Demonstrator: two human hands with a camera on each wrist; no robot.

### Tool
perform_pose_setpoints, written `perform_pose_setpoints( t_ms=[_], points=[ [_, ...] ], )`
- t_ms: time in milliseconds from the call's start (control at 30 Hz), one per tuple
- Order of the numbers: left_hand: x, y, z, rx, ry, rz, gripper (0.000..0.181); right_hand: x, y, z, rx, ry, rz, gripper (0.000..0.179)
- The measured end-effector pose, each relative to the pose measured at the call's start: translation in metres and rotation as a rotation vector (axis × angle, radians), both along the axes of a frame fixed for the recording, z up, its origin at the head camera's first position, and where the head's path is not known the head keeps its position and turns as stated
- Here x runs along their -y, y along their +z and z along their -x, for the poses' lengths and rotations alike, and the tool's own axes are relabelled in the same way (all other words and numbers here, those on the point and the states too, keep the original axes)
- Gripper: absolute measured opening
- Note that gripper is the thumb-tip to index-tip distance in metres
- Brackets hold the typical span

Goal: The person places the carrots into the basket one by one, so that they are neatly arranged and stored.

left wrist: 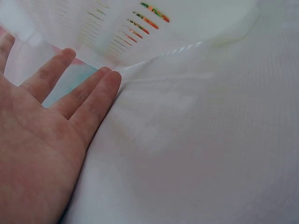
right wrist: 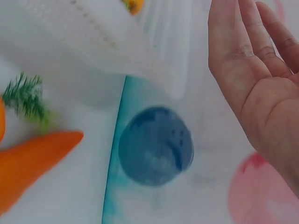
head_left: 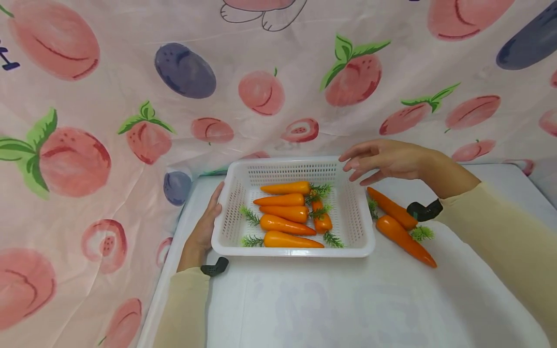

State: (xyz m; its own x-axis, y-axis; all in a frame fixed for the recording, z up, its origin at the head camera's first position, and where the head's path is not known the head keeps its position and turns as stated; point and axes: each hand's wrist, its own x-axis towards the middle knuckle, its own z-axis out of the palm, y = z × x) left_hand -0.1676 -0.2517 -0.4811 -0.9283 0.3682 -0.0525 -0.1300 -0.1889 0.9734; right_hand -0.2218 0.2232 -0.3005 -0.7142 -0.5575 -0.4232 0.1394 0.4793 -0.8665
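A white plastic basket (head_left: 296, 252) with slotted walls stands on the white-covered table. Inside it lie several orange carrots (head_left: 285, 224) with green tops, most side by side and one crosswise at the right. My left hand (head_left: 203, 229) touches the basket's left side; in the left wrist view its fingers (left wrist: 96, 102) are fairly straight along the outer wall. Above the far right corner hovers my right hand (head_left: 385, 159), fingers loosely extended and holding nothing. Two more carrots, one farther back (head_left: 393, 209) and one nearer (head_left: 406, 240), lie outside, right of the basket, below the right forearm.
A fruit-printed cloth (head_left: 261, 53) hangs behind the table and along its left side. The white table surface (head_left: 304, 299) extends in front of the basket. Dark devices are worn on the left wrist (head_left: 214, 267) and the right wrist (head_left: 424, 210).
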Motion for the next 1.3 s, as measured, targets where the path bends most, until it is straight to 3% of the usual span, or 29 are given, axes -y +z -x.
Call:
perform_pose_setpoints(
  t_ms=[233,567,933,1300],
  points=[
    [0.002,-0.005,0.003,0.016,0.000,-0.018,0.068,-0.032,-0.005,-0.002,-0.017,-0.028,0.029,0.050],
    [0.001,-0.004,0.003,0.014,-0.002,-0.019,0.071,-0.071,-0.026,-0.003,-0.041,-0.092,0.011,0.040],
    [0.000,0.002,-0.001,-0.006,-0.009,-0.020,0.065,-0.112,-0.065,-0.006,-0.025,-0.149,-0.048,0.044],
    [-0.001,0.001,-0.001,-0.017,-0.015,-0.028,0.067,-0.129,-0.110,-0.019,0.025,-0.181,-0.099,0.060]
  ],
)
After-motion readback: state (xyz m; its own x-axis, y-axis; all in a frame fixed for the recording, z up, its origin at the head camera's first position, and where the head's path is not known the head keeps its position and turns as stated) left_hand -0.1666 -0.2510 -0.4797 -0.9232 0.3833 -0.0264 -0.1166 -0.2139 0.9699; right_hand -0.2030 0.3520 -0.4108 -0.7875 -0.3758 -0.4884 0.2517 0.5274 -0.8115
